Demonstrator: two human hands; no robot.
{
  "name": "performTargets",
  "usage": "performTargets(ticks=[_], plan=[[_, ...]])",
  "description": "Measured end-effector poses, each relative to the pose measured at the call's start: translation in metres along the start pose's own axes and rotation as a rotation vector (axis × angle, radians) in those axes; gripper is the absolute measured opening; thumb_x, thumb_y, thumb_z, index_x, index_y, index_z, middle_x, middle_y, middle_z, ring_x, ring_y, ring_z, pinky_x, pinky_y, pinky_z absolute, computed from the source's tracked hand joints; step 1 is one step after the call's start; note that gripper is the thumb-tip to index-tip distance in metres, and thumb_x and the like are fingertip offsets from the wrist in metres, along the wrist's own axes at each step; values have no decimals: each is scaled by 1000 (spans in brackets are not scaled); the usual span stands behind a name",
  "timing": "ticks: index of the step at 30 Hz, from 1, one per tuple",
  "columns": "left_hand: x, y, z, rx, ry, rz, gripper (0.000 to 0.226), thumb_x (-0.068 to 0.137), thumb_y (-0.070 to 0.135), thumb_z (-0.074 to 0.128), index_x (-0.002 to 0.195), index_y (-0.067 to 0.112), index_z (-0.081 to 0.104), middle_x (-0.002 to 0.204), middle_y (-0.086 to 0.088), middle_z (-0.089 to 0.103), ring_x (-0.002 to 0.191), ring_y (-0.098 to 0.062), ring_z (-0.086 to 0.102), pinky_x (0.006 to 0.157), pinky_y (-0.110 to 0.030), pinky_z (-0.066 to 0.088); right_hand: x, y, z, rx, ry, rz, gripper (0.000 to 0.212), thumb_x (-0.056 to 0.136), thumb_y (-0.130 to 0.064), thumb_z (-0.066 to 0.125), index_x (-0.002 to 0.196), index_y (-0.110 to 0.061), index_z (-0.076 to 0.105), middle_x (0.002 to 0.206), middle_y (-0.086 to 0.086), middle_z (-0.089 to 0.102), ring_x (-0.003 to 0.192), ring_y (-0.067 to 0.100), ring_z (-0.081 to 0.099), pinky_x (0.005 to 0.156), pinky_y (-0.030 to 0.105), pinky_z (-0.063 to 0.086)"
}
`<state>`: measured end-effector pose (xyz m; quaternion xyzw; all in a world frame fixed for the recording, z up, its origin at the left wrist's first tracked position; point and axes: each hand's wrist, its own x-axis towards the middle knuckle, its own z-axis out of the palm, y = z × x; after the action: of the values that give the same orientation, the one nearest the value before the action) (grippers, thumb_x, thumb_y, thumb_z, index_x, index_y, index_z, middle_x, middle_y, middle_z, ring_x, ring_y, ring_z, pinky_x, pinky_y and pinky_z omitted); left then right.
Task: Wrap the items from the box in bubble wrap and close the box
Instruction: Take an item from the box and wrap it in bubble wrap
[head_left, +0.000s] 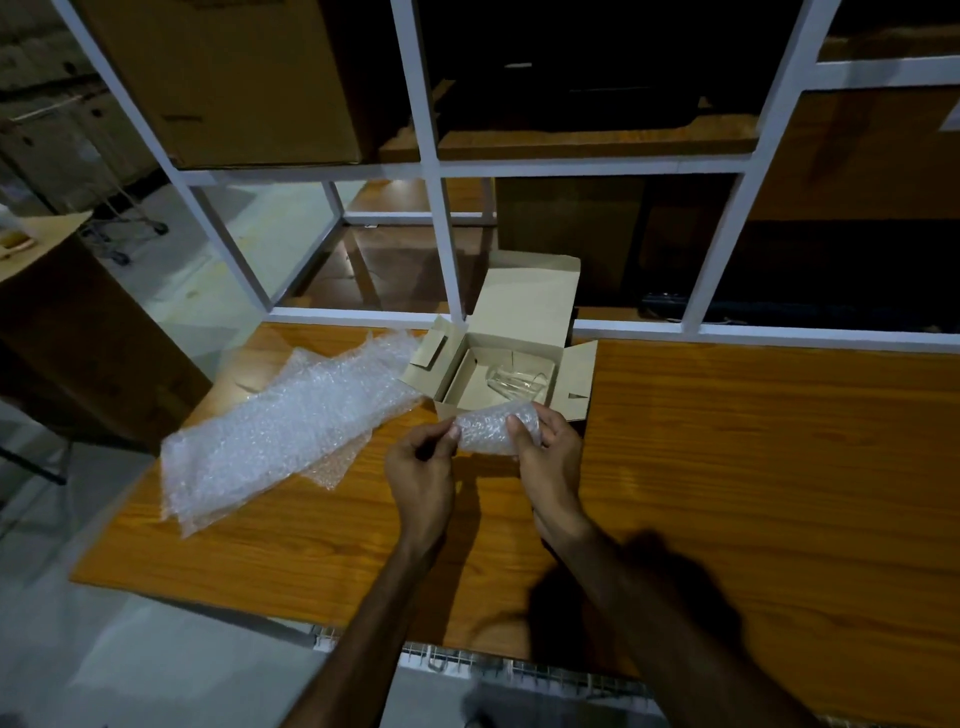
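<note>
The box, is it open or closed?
Open. The box has its lid standing up and side flaps spread, so a clear glass shows inside.

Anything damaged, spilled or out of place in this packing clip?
Nothing stands out. Both hands hold a bubble-wrapped bundle before the open box, where a clear glass item lies unwrapped. Spare bubble wrap lies loosely on the table.

head cam | looks forward-down | close above wooden table (727, 467) | shelving behind

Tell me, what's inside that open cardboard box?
A clear glass item lies inside the box, beside a cardboard insert. The front wall hides the box's near floor.
</note>
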<state>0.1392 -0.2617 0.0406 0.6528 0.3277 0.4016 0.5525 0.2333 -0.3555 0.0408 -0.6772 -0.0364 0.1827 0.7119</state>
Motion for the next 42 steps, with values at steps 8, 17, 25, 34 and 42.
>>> performTargets(ticks=[8, 17, 25, 34, 42], plan=[[36, -3, 4, 204, -140, 40, 45, 92, 5, 77, 134, 17, 68, 116, 13, 66, 110, -7, 65, 89, -17, 55, 18, 3, 38, -58, 164, 24, 43, 95, -36, 75, 135, -35, 59, 132, 2, 70, 112, 19, 71, 89, 46, 64], [102, -1, 27, 480, -253, 62, 29, 88, 4, 78, 116, 10, 76, 103, 3, 75, 95, -12, 70, 65, -1, 44, 76, -15, 36, -241, 46, -2, 43, 100, -10, 66, 140, -23, 60, 134, -2, 60, 120, 16, 62, 94, 42, 62], [113, -20, 36, 638, -340, 109, 29, 89, 2, 78, 117, 10, 76, 111, -1, 78, 96, -11, 73, 80, -23, 63, 95, -6, 24, -714, -29, -88, 20, 95, -5, 64, 110, -17, 68, 109, -1, 66, 103, 20, 65, 79, 33, 60], [123, -17, 56, 912, -422, 139, 11, 101, 5, 61, 107, 6, 71, 102, -8, 74, 86, -17, 70, 75, -26, 57, 97, -12, 17, -1127, -129, -119, 26, 98, -10, 67, 124, -14, 68, 119, 7, 70, 108, 23, 69, 78, 30, 55], [130, -4, 68, 1045, -563, 38, 13, 98, 10, 69, 110, 6, 65, 108, -9, 71, 93, -21, 70, 84, -33, 61, 112, -20, 11, -1194, -168, -140, 4, 98, -12, 70, 94, -13, 72, 88, 4, 72, 77, 16, 69, 57, 27, 50]])
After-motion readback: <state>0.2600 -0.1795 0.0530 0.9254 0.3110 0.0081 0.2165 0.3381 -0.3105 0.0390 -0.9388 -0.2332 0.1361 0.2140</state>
